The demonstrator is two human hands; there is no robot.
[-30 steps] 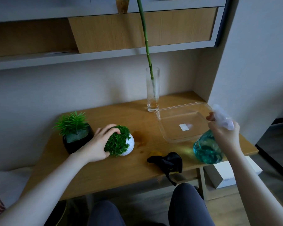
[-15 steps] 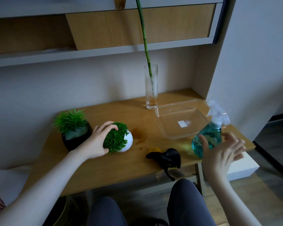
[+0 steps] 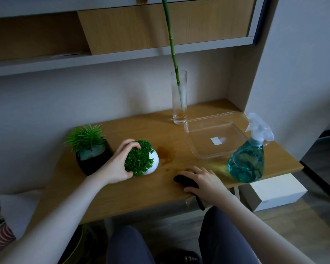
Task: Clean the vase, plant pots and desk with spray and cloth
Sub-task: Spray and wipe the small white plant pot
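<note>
My left hand (image 3: 118, 162) grips the small white pot (image 3: 153, 163) with its green plant, tipped onto its side on the wooden desk (image 3: 122, 193). A black pot (image 3: 92, 161) with a spiky green plant stands just left of it. My right hand (image 3: 205, 181) lies over the black cloth (image 3: 183, 181) near the desk's front edge, fingers spread on it. The teal spray bottle (image 3: 247, 163) stands alone at the front right. A tall glass vase (image 3: 179, 98) with a green stalk stands at the back. A wet brownish patch (image 3: 165, 154) marks the desk beside the white pot.
A clear plastic tray (image 3: 198, 149) lies between the vase and the spray bottle. Shelves run above the desk, and a wall panel closes its right side. A white box (image 3: 274, 191) sits on the floor under the right end. My knees are under the front edge.
My right hand set the spray bottle down at the front right, let go of it, and moved left onto the black cloth. My left hand stayed on the white pot.
</note>
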